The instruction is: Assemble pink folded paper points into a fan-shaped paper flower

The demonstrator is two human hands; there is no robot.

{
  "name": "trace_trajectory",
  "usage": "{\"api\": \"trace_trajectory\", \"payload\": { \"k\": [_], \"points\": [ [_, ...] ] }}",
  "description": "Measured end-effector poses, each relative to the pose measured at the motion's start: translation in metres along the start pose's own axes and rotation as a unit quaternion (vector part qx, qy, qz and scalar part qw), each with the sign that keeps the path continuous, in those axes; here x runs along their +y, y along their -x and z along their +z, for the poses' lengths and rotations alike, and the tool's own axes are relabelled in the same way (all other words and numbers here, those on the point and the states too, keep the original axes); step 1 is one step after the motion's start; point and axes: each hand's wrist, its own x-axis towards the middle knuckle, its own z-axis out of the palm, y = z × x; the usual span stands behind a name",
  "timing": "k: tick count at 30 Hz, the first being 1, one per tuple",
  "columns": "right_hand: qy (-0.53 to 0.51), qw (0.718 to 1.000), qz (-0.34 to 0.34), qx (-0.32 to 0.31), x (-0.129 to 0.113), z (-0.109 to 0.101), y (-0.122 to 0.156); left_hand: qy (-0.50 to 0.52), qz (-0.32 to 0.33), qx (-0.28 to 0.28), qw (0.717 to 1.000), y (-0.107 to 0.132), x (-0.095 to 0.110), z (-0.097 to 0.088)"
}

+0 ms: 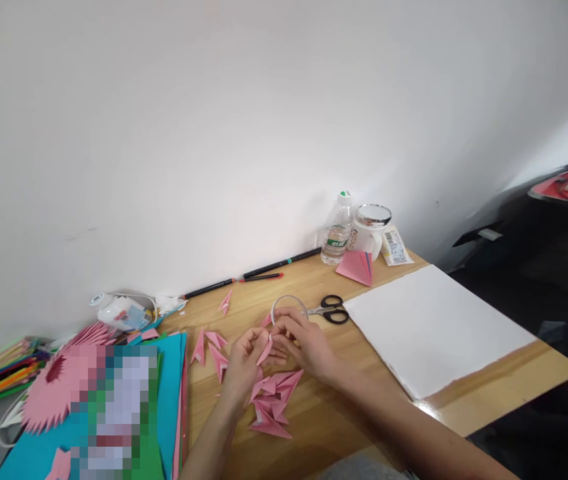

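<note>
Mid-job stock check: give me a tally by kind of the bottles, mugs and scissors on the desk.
Bottles: 2 (clear bottle, white bottle)
Mug: 1
Pair of scissors: 1
Total: 4

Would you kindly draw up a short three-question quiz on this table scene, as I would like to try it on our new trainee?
1. Fill in the blank: the clear bottle stands upright beside a white ____.
2. True or false: the scissors have black handles.
3. Multiple choice: what is the person's left hand pinching?
A) the scissors
B) a piece of pink folded paper
C) the clear bottle

Key: 1. mug; 2. true; 3. B.
</note>
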Motion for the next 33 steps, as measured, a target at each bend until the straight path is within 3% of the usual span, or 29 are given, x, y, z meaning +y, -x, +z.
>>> {"api": "trace_trajectory", "payload": {
  "k": [6,11,16,20,25,33],
  "points": [
    [0.118,0.992,-0.002,-0.049,-0.003,-0.003,-0.002,-0.067,-0.025,-0.052,0.996,0.0,0.007,-0.006],
    [0.168,0.982,-0.045,-0.076,0.0,-0.005,-0.001,-0.115,-0.003,0.003,0.993,-0.005,-0.002,-0.009],
    [0.211,0.973,-0.077,-0.046,0.002,-0.004,0.0,-0.17,0.031,0.032,0.984,-0.009,-0.014,-0.012],
    [0.197,0.975,-0.097,-0.018,0.001,-0.005,0.002,-0.143,0.028,0.045,0.988,-0.008,-0.014,-0.01],
    [0.181,0.982,-0.06,0.002,0.002,-0.006,0.0,-0.086,-0.004,0.033,0.996,-0.006,-0.009,-0.006],
    [0.138,0.99,-0.01,0.011,0.003,-0.004,0.0,-0.084,-0.003,0.031,0.996,-0.005,-0.008,-0.003]
  ]
}}
